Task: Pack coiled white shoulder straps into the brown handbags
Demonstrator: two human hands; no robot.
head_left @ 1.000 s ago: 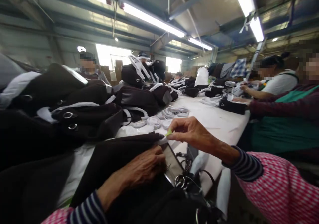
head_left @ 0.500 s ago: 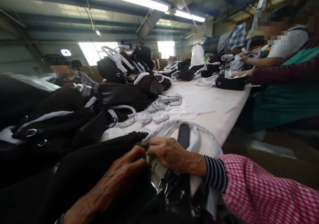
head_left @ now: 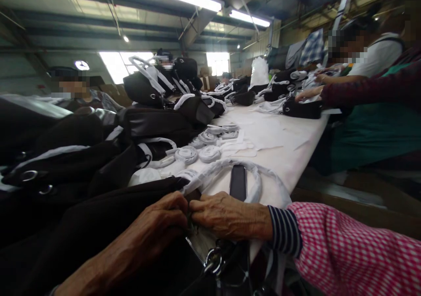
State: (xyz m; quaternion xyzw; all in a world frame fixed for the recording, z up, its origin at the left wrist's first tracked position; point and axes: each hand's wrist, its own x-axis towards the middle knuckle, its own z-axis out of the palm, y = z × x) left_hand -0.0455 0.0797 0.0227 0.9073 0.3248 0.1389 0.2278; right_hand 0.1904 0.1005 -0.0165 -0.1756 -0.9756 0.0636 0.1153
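Observation:
A black bag fills the lower left, its open metal zip running below my hands. My left hand is closed at the bag's upper edge, fingers bent over the black fabric. Almost touching it, my right hand is also closed, in a pinch over the pale lining. A small greenish bit shows between the fingertips; what the right fingers pinch is hidden. Metal rings and clasps hang below the right hand. A white-wrapped handle arches behind both hands, around a black strap piece.
Black bags are heaped along the left. Coiled white-wrapped straps and white sheets lie on the pale table. At the right edge, co-workers' arms reach over a black bag; another person stands far left.
My hands have come down slightly and closer together at the bag's edge, and the green bit between them is now mostly covered. The view has shifted a little.

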